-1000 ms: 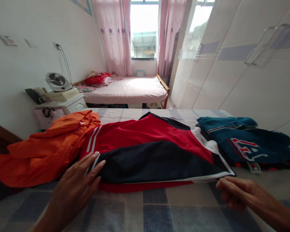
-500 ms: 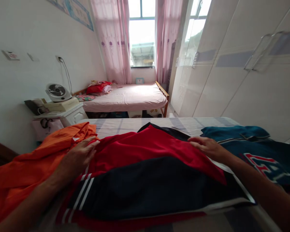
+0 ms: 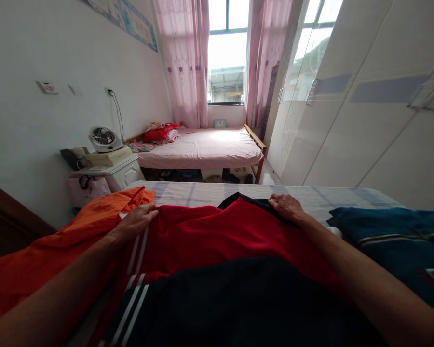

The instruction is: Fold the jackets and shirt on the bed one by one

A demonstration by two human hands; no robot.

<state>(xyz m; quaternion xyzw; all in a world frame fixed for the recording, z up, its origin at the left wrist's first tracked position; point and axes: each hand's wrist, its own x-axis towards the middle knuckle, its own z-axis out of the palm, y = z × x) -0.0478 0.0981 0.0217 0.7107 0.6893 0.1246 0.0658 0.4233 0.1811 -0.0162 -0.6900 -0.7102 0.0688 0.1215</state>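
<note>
A red and dark navy garment (image 3: pixel 217 236) with white stripes, perhaps a tracksuit jacket, lies spread on the bed in front of me. At its far left corner my left hand (image 3: pixel 142 219) is closed on the red fabric edge. My right hand (image 3: pixel 285 207) pinches the black far edge, right of the middle. Orange clothing (image 3: pixel 75 236) lies beside my left forearm, partly hidden by it. To the right of my right arm rests a dark teal garment (image 3: pixel 390 246) with a light stripe and a partly visible red-and-white letter.
The near bed (image 3: pixel 188 192) has a pale checked sheet. Beyond it stands a second bed (image 3: pixel 217 149) with red cloths piled at its left. A fan (image 3: pixel 104 139) sits on boxes on a white cabinet (image 3: pixel 126 171). White wardrobes (image 3: pixel 332 125) line the right.
My right hand has moved left and onto the black far edge. My left hand has closed on the red edge. The view has swung left, and the garment's near part sits lower.
</note>
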